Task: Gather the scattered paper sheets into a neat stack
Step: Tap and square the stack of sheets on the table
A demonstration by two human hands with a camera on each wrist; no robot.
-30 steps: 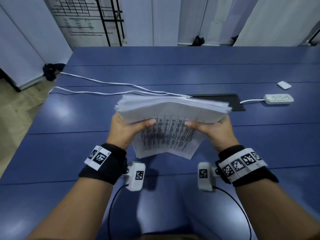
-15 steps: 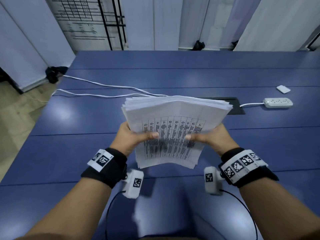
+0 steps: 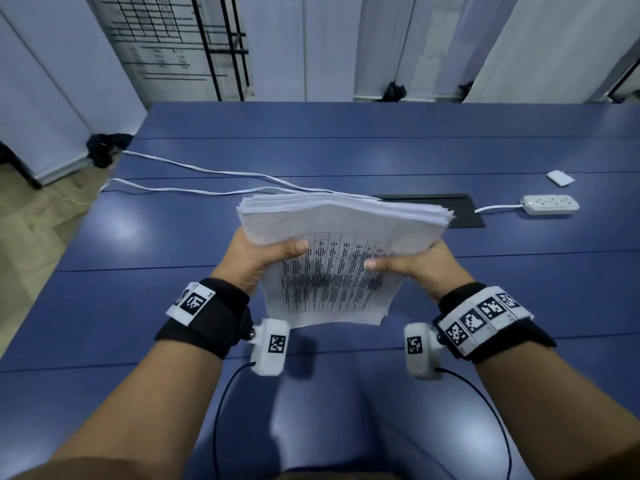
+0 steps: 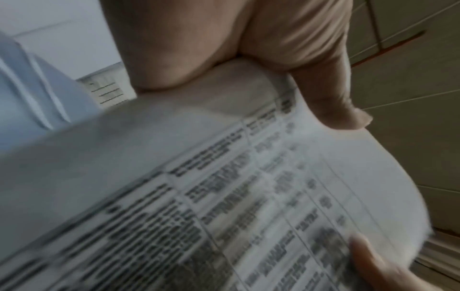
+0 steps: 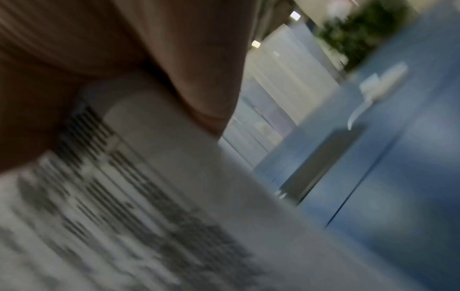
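Observation:
A thick stack of white paper sheets (image 3: 341, 258) printed with tables is held upright above the blue table (image 3: 346, 157), its upper edges slightly uneven. My left hand (image 3: 258, 261) grips the stack's left side, thumb across the printed front. My right hand (image 3: 414, 266) grips the right side the same way. In the left wrist view the printed sheet (image 4: 248, 187) curves under my left thumb (image 4: 331, 102), and the right thumb tip shows at the bottom right. The right wrist view shows the blurred paper stack (image 5: 149, 196) below my palm.
Two white cables (image 3: 207, 174) run across the table behind the stack. A black inset panel (image 3: 464, 211), a white power strip (image 3: 550, 204) and a small white card (image 3: 560, 178) lie at the far right. White partitions stand beyond the table.
The stack has tipped more upright and dropped a little towards the table, both hands keeping their grip on its sides. My thumbs have moved slightly closer together.

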